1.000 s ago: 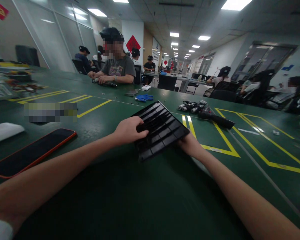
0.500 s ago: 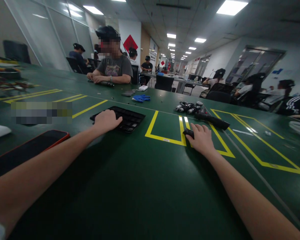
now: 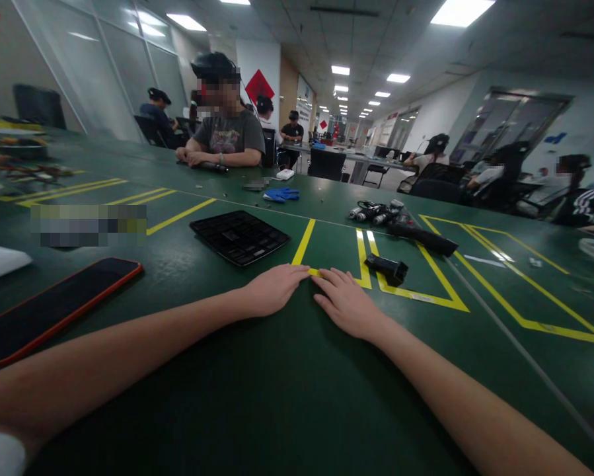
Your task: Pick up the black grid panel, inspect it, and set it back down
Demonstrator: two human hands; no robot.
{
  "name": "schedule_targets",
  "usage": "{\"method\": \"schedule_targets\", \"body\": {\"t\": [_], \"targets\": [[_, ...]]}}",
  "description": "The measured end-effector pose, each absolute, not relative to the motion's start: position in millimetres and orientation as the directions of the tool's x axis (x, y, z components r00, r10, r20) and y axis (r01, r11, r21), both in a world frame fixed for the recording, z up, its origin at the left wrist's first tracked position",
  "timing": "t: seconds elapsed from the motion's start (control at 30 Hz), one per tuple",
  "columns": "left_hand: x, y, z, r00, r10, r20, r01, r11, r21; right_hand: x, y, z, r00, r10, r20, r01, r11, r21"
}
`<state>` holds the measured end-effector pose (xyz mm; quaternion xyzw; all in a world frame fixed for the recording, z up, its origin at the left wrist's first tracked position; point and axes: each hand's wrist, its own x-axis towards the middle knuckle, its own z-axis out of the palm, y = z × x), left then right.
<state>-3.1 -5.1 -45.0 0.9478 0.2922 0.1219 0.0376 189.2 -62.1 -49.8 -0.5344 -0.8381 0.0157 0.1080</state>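
My left hand (image 3: 274,289) lies flat on the green table (image 3: 257,396), fingers stretched out and holding nothing. Facing it, my right hand (image 3: 349,301) rests with its fingers extended, also without anything in it. The fingertips of both hands come close together over a strip of yellow tape (image 3: 304,241). Just beyond my left hand is a flat black tray-like panel (image 3: 242,237) with a grid of ribs. To the right of my right hand lies a small black block-shaped part (image 3: 386,268), across the tape lines.
A phone with an orange edge (image 3: 63,304) lies at the left. Farther back are a blue glove (image 3: 281,194), a cluster of metal and black parts (image 3: 376,211) and a long black piece (image 3: 425,239). Across the table sits a co-worker (image 3: 227,132).
My left hand has left the black panel and my right hand has let go of the small black part. Both hands have moved inward and toward me, meeting near the middle.
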Motion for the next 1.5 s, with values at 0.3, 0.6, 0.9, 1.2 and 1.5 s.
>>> {"method": "schedule_targets", "body": {"t": [0.3, 0.6, 0.9, 1.2, 1.5], "targets": [[6.1, -54.6, -25.7, 0.951, 0.165, 0.262, 0.177, -0.984, -0.022, 265.5, -35.0, -40.7, -0.048, 0.898, 0.437, 0.994, 0.001, 0.108], [-6.6, -4.7, -31.6, 0.69, 0.707, 0.154, 0.707, -0.704, 0.069, 299.5, -25.2, -53.3, 0.199, 0.951, 0.235, 0.979, -0.205, -0.002], [-32.9, 48.9, 9.6, 0.302, 0.953, 0.016, 0.316, -0.116, 0.942, 300.7, -23.7, -50.8, 0.201, 0.953, 0.226, 0.979, -0.206, -0.001], [-96.2, 103.6, 11.5, -0.08, 0.996, 0.048, 0.642, 0.015, 0.767, 301.0, -25.0, -49.3, 0.209, 0.951, 0.229, 0.977, -0.213, -0.009], [-98.6, 102.8, -6.1, 0.147, 0.964, 0.221, 0.86, -0.235, 0.452, 304.3, -24.7, -45.9, 0.203, 0.952, 0.228, 0.967, -0.159, -0.197]]}}
